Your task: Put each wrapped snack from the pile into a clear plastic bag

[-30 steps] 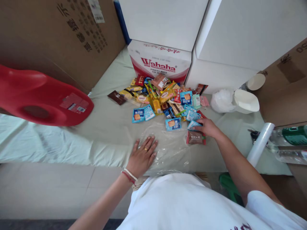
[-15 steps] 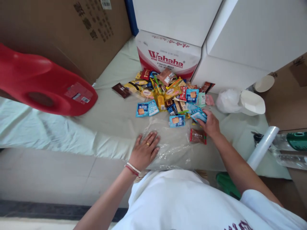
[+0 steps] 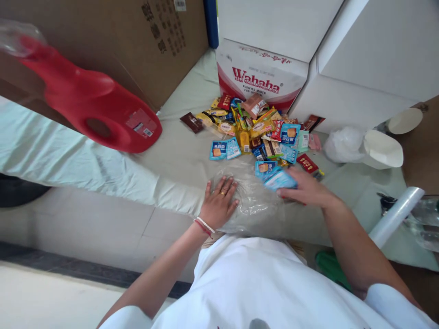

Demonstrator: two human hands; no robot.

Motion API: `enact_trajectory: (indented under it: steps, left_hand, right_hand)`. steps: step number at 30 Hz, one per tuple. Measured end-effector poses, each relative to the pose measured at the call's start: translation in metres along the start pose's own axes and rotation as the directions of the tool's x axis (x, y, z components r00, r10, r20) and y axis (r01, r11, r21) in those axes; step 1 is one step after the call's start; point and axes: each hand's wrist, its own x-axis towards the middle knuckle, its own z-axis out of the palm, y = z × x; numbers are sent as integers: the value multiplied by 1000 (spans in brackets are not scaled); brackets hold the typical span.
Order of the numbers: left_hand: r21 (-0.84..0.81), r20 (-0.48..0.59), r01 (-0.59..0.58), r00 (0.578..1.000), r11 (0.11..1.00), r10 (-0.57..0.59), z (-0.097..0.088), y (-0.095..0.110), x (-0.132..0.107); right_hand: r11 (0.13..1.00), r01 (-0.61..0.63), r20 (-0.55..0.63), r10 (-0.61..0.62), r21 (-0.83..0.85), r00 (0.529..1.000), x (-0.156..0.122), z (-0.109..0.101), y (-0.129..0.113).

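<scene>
My left hand [image 3: 221, 201] lies flat with its fingers stretched out on a clear plastic bag [image 3: 255, 205] near the table's front edge. In my right hand [image 3: 308, 186] is a blue snack packet [image 3: 279, 180], pinched between thumb and fingers and blurred by motion. Just behind it, another blue snack packet [image 3: 264, 168] rests at the near side of a heap of mixed snacks [image 3: 262, 128]. A dark red packet [image 3: 307, 163] with a yellow end lies beyond my right hand. To the left of the heap are two blue packets [image 3: 225, 149] and a dark brown packet [image 3: 191, 122].
A red jug [image 3: 103, 107] lies on the cloth-covered table [image 3: 181, 169] at left, before a cardboard box [image 3: 113, 45]. Behind the heap stands a Wahaha carton [image 3: 260, 75]. White bowls [image 3: 383, 150], a crumpled plastic bag [image 3: 345, 145] and a plastic roll [image 3: 397, 217] occupy the right side.
My right hand has drawn the blue packet away from the heap, toward the plastic bag, uncovering the dark red packet. My left hand stays flat on the bag. The camera view has shifted.
</scene>
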Motion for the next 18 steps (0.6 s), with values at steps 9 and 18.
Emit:
enact_trajectory:
  steps: [9, 18]
  left_hand:
    - [-9, -20, 65, 998, 998, -65, -7, -18, -3]
    - [-269, -86, -469, 881, 841, 464, -26, -45, -52]
  right_hand:
    - [958, 107, 463, 31, -267, 886, 79, 70, -56]
    - [969, 230, 330, -187, -95, 925, -32, 59, -43]
